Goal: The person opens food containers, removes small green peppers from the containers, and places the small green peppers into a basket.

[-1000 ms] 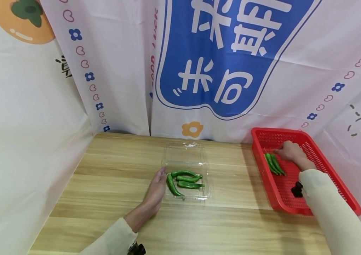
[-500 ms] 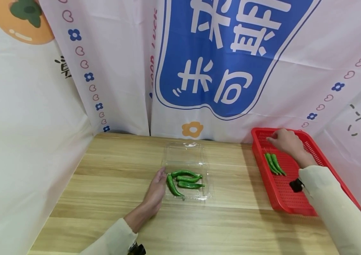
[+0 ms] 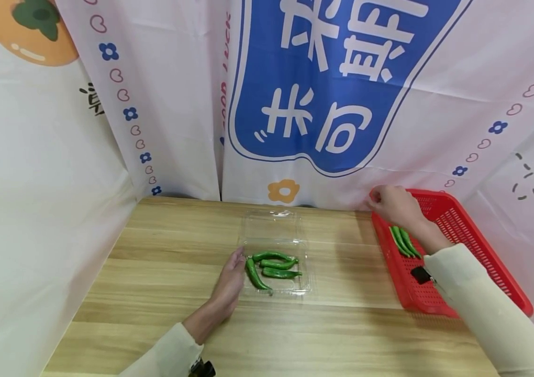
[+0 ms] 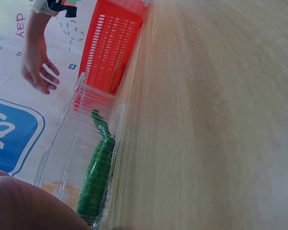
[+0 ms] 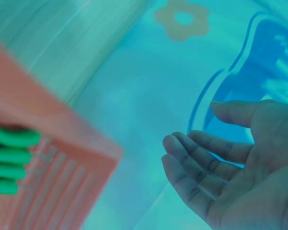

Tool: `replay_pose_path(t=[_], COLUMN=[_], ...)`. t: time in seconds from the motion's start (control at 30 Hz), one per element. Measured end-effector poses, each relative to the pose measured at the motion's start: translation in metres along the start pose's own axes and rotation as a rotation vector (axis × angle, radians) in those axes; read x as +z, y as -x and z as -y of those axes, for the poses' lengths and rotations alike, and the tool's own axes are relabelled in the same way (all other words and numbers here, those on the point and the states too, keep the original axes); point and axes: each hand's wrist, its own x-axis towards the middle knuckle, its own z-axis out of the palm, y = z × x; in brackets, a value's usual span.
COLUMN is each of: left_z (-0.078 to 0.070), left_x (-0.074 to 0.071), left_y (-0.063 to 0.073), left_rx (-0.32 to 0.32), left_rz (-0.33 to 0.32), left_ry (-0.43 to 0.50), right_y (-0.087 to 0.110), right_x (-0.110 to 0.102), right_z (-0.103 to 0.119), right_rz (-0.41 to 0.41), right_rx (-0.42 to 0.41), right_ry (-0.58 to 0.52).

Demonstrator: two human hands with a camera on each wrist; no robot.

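A clear plastic clamshell box lies with its lid folded back on the table, several green chili peppers in its near half. Along the box's left side my left hand rests with its fingers extended against the edge. My right hand is over the back left corner of a red basket. In the right wrist view that hand has relaxed fingers and an empty palm, the thumb apart from them. More green chili peppers lie in the basket by its left wall.
The wooden table reaches back to a white printed curtain. Similar cloth hangs at both sides. The basket stands at the table's right, close to the right-hand cloth.
My right hand has risen from beside the peppers in the basket, then moved left over the basket's back left corner. My left hand and the box have stayed put.
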Motion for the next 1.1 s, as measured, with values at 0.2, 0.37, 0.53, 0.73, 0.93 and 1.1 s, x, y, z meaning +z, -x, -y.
replay_pose_path(t=[0.2, 0.37, 0.53, 0.73, 0.93, 1.1], left_z=[0.0, 0.0, -0.001, 0.0, 0.001, 0.0], left_x=[0.0, 0.0, -0.001, -0.001, -0.001, -0.001], left_y=[0.0, 0.0, 0.001, 0.001, 0.0, 0.0], left_rx=[-0.001, 0.001, -0.001, 0.002, 0.0, -0.003], left_rz=[0.003, 0.0, -0.006, -0.004, -0.001, 0.002], left_ry=[0.003, 0.0, -0.004, 0.003, 0.01, 0.013], right_y=[0.002, 0.005, 0.009, 0.015, 0.019, 0.021], right_x=[0.009, 0.021, 0.034, 0.05, 0.064, 0.076], right_z=[0.027, 0.047, 0.068, 0.088, 0.105, 0.12], right_rz=[-0.014, -0.016, -0.014, -0.009, 0.011, 0.029], right_rx=[-0.082, -0.138, -0.191, -0.256, -0.307, -0.333], right_ry=[0.014, 0.028, 0.027, 0.037, 0.02, 0.028])
